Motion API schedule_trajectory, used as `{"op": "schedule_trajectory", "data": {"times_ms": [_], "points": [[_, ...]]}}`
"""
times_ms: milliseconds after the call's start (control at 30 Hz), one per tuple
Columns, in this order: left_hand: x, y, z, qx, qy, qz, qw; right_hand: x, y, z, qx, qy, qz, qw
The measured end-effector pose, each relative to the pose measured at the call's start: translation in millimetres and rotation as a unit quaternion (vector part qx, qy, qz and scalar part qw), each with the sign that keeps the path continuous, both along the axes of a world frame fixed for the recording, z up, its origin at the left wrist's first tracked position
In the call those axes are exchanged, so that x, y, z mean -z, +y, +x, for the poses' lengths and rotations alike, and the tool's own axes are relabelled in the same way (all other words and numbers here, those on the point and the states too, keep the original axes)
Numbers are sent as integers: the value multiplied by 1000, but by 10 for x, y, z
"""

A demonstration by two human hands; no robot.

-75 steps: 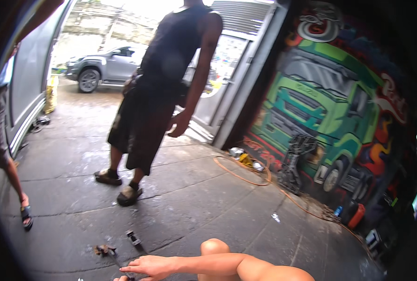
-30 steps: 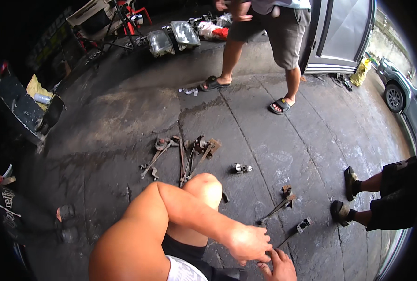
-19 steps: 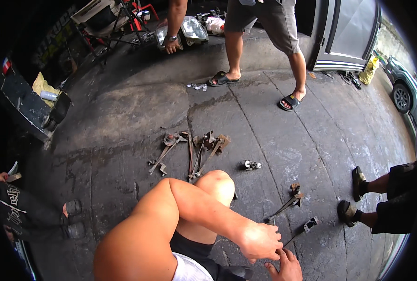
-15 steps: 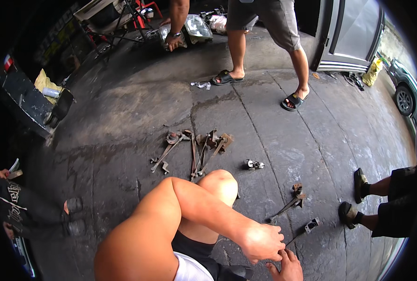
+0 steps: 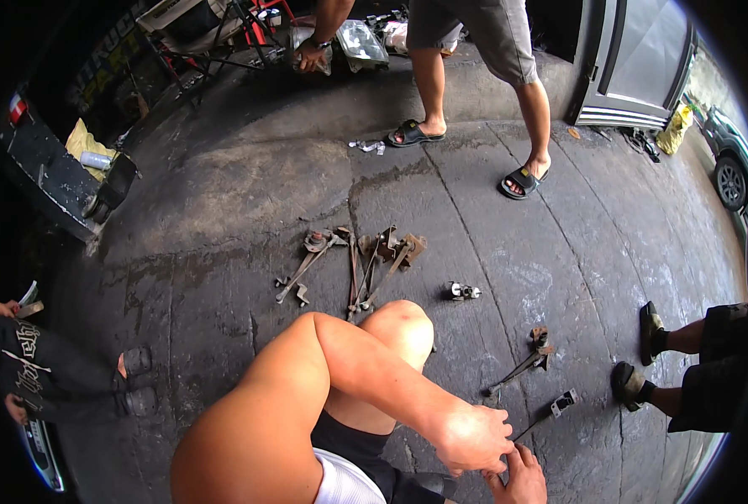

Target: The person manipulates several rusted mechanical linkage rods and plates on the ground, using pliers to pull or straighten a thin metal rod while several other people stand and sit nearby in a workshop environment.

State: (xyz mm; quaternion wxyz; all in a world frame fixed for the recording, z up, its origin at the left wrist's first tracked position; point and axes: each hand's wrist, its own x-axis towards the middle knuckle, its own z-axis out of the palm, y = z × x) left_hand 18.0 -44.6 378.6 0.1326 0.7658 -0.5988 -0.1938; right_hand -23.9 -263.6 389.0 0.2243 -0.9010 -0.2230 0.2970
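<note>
My left hand (image 5: pixel 473 438) reaches across in front of my bent knee, its fingers curled down. Just below and to the right, my right hand (image 5: pixel 521 480) meets it, thumb and fingers bent together. Whatever lies between the fingertips is hidden. From beside them a thin rod (image 5: pixel 529 431) runs up and right to a small metal bracket (image 5: pixel 563 403); I cannot tell whether my fingers hold it. Farther up lies a rusty metal linkage (image 5: pixel 521 370). A small silver and black part (image 5: pixel 461 291) rests on the floor beyond my knee.
Several rusty linkage arms (image 5: pixel 366 269) lie ahead of my knee. A person in shorts (image 5: pixel 475 42) stands at the back, one hand on a headlight unit (image 5: pixel 313 50). Sandalled feet (image 5: pixel 634 385) are at the right. Another person (image 5: pixel 55 370) is at the left.
The view has shifted slightly. The far person's hand and the headlight unit have moved a little farther away. My two hands stay together in almost the same pose.
</note>
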Motion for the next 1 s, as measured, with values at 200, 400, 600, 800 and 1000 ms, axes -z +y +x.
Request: {"op": "schedule_trajectory", "data": {"times_ms": [200, 400, 600, 800, 1000], "points": [[29, -29, -17, -4, -5, -6, 1000, -12, 58, 39, -1, -29, 18, 999], [57, -38, -21, -6, -11, -19, 1000, -24, 63, 46, -2, -28, 21, 999], [64, -50, -3, 1, -11, -15, 1000, -32, 35, 27, -14, -20, -3, 1000], [43, -73, -10, -2, -14, -8, 1000, -42, 54, 56, -8, -47, 16, 999], [57, -80, 4, -5, 0, -11, 1000, -34, 34, 17, -19, -26, 14, 999]]}}
